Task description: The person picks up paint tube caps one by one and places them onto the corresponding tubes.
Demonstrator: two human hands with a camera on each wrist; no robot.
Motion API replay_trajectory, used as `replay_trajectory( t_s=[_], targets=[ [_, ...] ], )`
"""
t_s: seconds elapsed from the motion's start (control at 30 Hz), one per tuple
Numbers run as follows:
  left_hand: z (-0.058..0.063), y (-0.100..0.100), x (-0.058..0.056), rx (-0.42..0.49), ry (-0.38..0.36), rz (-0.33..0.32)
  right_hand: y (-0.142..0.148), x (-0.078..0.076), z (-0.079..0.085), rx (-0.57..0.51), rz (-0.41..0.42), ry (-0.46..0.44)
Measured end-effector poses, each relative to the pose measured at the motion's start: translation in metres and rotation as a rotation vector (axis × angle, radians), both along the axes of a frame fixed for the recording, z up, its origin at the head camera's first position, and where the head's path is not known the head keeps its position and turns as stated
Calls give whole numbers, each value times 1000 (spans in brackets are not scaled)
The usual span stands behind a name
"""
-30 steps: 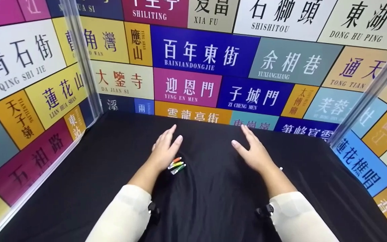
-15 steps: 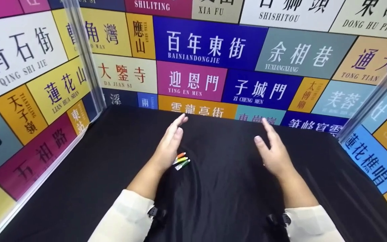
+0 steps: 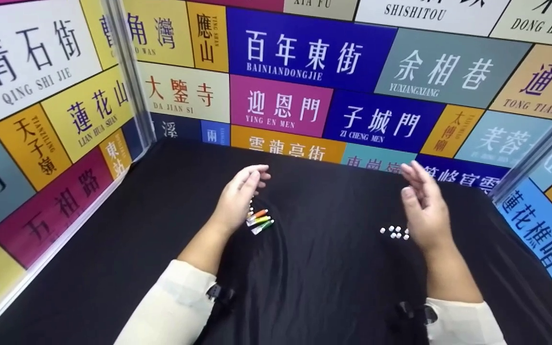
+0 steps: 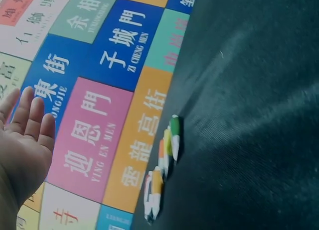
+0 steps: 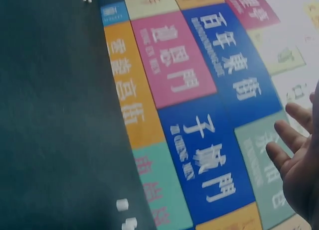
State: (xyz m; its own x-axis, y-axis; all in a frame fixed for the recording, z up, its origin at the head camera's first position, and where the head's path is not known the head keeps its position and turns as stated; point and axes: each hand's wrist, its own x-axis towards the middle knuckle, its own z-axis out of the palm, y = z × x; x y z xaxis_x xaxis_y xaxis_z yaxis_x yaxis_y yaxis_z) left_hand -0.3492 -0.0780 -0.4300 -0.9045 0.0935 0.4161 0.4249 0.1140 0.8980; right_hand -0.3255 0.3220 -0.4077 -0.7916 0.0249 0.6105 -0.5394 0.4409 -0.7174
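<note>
My left hand (image 3: 237, 199) hovers over the black cloth with relaxed fingers and holds nothing. Just beside it lie several small tubes with coloured bodies and white ends, among them a green tube (image 3: 262, 227), a yellow tube (image 3: 259, 221) and an orange tube (image 3: 259, 214). The hand partly hides others in the head view; the left wrist view shows another orange-and-white tube (image 4: 157, 182). On the other side, my right hand (image 3: 430, 220) is raised, palm inward, fingers loosely extended and nothing in it. Several small white cap-like pieces (image 3: 393, 235) lie beside it, close to its palm side.
Black cloth (image 3: 324, 268) covers the table and has shallow folds. Colourful sign-printed panels (image 3: 281, 103) stand behind it and on both sides, joined by clear corner strips (image 3: 130, 72). Each cream sleeve (image 3: 170, 302) has a dark wrist device (image 3: 218, 291) at its cuff.
My right hand has moved right, bringing the white pieces into view. My left hand has shifted slightly, its fingers now more bent. The head view has tilted down.
</note>
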Motion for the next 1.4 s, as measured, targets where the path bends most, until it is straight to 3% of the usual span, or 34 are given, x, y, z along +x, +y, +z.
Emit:
replay_trajectory(
  t_s=[0.13, 0.27, 0.37, 0.57, 0.73, 1.0, 1.4],
  targets=[
    [-8, -3, -5, -40, -58, 46, 17, -7, -6, -51, -27, 1],
    [-16, -4, -7, -165, -148, 93, 34, -15, -14, -89, -66, -1],
    [-22, -5, -9, -236, -221, 71, 44, -19, -21, -158, -74, -25],
    [-36, -8, -14, -214, -325, -25, 60, -27, -36, -319, -46, -124],
    [-51, -10, -18, -304, -302, -51, 70, -30, -48, -376, -62, -190],
    [-65, -12, -23, -354, -287, -98, 85, -35, -61, -404, -96, -304],
    [-65, -9, -19, -539, -225, -85, 97, -36, -74, -489, -95, -367]
  ],
)
